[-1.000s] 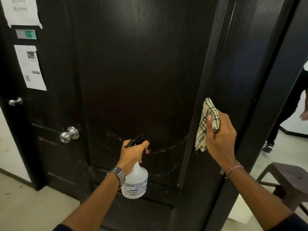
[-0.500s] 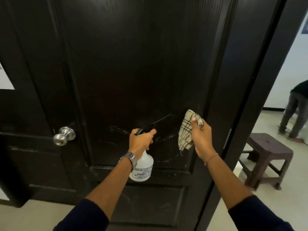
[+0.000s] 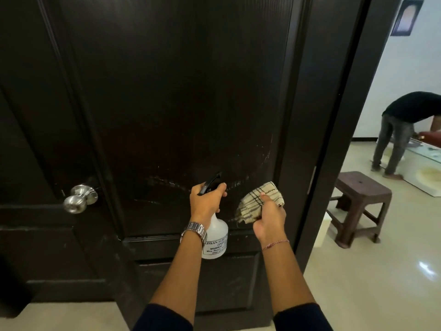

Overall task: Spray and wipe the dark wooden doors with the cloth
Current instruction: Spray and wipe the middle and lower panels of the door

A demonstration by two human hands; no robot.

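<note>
A dark wooden door (image 3: 181, 96) fills most of the view, with pale wet streaks across its lower middle panel. My left hand (image 3: 206, 201) grips a white spray bottle (image 3: 216, 237) by its black trigger head, nozzle pointing at the door. Just to its right, my right hand (image 3: 269, 217) holds a bunched checked cloth (image 3: 259, 199) close to the panel's right edge; whether the cloth touches the wood I cannot tell.
A silver round knob (image 3: 80, 198) sticks out at the left. Through the opening on the right stand a brown plastic stool (image 3: 358, 204) on a glossy pale floor and a person (image 3: 403, 130) bending over farther back.
The view has drawn back and swung right. My right hand with the cloth has come down and left from the door's edge stile to beside the spray bottle.
</note>
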